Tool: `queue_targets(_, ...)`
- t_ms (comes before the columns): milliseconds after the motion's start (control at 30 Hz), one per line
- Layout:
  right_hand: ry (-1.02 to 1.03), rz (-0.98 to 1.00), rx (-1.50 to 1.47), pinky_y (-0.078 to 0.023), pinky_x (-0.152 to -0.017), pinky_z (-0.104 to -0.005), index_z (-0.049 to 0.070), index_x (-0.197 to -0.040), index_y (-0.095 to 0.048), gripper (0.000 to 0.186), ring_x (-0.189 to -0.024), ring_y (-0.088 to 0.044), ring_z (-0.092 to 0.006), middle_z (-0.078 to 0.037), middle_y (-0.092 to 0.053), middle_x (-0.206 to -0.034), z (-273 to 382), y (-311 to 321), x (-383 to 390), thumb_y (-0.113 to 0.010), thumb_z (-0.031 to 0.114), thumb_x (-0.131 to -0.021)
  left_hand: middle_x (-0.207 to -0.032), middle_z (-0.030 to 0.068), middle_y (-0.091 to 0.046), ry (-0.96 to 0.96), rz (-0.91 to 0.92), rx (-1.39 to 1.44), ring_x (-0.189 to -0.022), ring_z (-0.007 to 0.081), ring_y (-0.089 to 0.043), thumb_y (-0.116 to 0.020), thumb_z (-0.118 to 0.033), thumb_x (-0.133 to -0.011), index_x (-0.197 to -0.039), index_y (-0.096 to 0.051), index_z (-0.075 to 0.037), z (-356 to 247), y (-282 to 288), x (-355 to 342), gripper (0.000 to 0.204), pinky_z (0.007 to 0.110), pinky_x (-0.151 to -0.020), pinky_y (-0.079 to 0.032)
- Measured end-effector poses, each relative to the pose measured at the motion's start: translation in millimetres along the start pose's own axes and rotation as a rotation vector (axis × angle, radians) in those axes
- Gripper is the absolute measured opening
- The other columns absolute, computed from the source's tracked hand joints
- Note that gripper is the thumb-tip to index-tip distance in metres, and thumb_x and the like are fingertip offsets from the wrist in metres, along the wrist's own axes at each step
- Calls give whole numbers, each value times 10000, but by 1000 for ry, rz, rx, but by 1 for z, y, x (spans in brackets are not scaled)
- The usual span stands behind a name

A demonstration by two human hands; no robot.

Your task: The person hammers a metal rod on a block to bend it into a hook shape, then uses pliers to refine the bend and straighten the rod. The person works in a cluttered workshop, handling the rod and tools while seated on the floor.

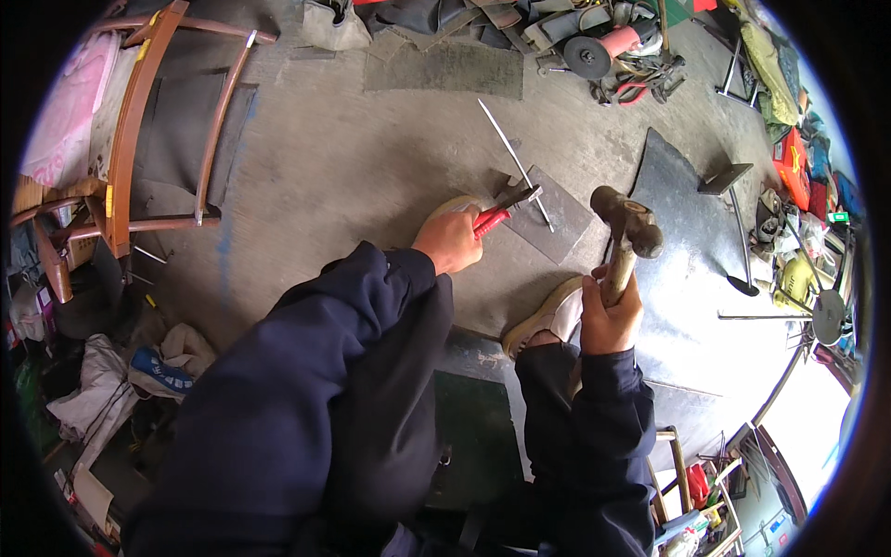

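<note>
My left hand [449,241] is closed round the red handles of a pair of pliers [492,219]. The pliers' jaws meet a thin metal rod [509,148], which slants across a flat dark metal plate [555,215] on the floor. In my right hand [611,316] is a hammer [627,221], gripped by its wooden handle with the head raised upward, apart from the rod. My shoe [546,318] shows just left of the right hand. Whether the rod's lower end touches the plate is hard to tell.
A wooden chair frame [135,130] lies at the left. Far off are an angle grinder [599,54], red-handled pliers [633,93] and scrap sheets [445,70]. To the right, a dark metal sheet [664,176] lies near a T-shaped metal piece [726,179] and clutter.
</note>
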State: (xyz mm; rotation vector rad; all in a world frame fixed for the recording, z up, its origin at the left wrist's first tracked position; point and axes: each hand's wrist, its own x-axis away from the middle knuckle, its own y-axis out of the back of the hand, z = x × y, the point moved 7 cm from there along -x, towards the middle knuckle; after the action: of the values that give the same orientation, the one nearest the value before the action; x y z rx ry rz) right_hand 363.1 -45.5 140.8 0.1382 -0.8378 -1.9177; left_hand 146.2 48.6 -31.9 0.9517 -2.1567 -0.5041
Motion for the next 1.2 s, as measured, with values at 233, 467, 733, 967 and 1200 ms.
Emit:
queue_targets(233,-106,227,420,-510,-746,-497,32,-1003,-576,203,-831,-649,-460,-257,-654,-837,-89,-56,-4,-631,96,-818,-921,270,-671,42,70,-12,-915,448,-638,-553,-146,-803,-1043,-586,13,-4,4,3,289,517,-825,-486)
queue_targets(467,17,81,202,-500,-659,-385,27,-978,-586,201,-729,-625,-294,-148,-643,-762,-41,-13,-12,-690,124,-835,-952,277,-665,67,95,31,-951,446,-630,-559,-156,-789,-1015,-604,21,-6,5,3,291,517,-841,-480)
queue_targets(733,-97,12,-89,-394,-500,-244,42,-955,-637,133,-530,-464,-64,33,-515,-640,-42,-5,-3,-703,83,-846,-934,303,-646,23,119,58,-925,473,-609,-553,-149,-777,-987,-591,36,2,0,-1,282,511,-817,-466)
queue_targets(967,-628,114,-599,-391,-395,-280,-3,-1065,-611,261,-456,-469,-107,-119,-673,-771,-88,-59,17,-686,179,-892,-1037,270,-642,-112,-14,383,-990,415,-604,-553,-109,-828,-1041,-590,27,7,9,17,255,460,-840,-459)
queue_targets(1200,-742,145,-951,-404,-414,-303,-26,-1095,-565,357,-474,-439,-122,-166,-686,-909,-65,-84,-7,-676,273,-934,-822,138,-534,-197,167,410,-769,260,-497,-549,-63,-796,-963,-526,-20,-10,7,21,174,359,-741,-436)
